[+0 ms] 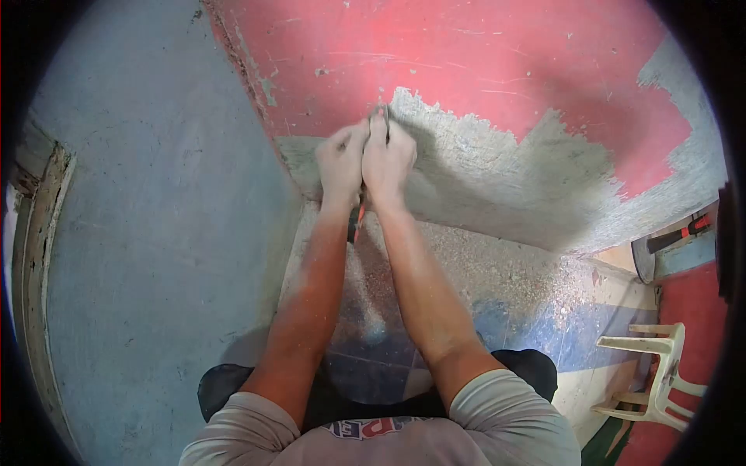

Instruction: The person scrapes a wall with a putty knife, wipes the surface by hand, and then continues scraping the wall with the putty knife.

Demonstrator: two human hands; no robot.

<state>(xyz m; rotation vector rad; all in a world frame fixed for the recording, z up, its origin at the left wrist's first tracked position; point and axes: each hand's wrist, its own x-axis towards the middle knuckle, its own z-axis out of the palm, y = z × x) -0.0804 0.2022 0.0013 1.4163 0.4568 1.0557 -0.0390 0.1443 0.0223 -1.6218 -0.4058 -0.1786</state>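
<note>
My left hand (342,165) and my right hand (388,161) are side by side, both closed around a scraper with a red and black handle (358,221). The handle's end shows below my wrists, between the forearms. A thin dark edge of the tool shows by my fingertips, which are against the wall. Most of the tool is hidden by my hands. Red paint (451,54) covers the upper wall. Below its ragged edge, bare grey plaster (497,171) runs to the right of my hands. Pale dust coats both hands.
A blue-grey wall (171,194) stands close on my left, meeting the red wall at a chipped corner. Paint flakes (513,272) litter the tiled floor (388,361). A white plastic chair (660,373) lies at the right. Beyond it, a red-and-black-handled tool (684,231) rests near a round rim.
</note>
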